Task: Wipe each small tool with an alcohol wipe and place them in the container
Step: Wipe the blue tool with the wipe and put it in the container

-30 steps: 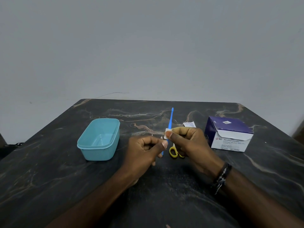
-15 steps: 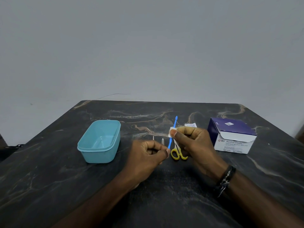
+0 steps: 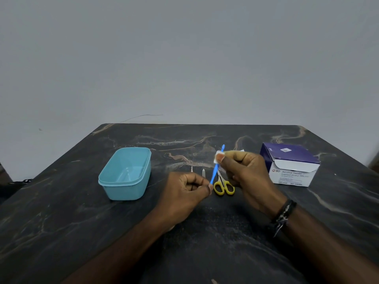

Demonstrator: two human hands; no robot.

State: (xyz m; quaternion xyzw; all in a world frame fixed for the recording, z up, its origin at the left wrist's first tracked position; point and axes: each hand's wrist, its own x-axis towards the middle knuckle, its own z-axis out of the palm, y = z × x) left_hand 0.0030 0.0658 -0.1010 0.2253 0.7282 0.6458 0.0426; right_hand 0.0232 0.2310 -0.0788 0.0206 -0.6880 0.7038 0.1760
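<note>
My left hand pinches the lower end of a thin blue stick tool, which slants up to the right above the table. My right hand pinches a small white alcohol wipe around the tool near its upper end. Small yellow-handled scissors lie on the table just behind my hands. Two small pale tools lie beside them, partly hidden by my left hand. An open teal plastic container stands to the left, with nothing visible inside.
A purple and white box of alcohol swabs stands open at the right. A torn white wrapper peeks out behind my right hand. The dark marbled table ends at a grey wall behind.
The wipe in my right hand has slid up the blue tool toward its far tip. Less of the tool shows above the wipe now. My left hand stays on the lower end.
</note>
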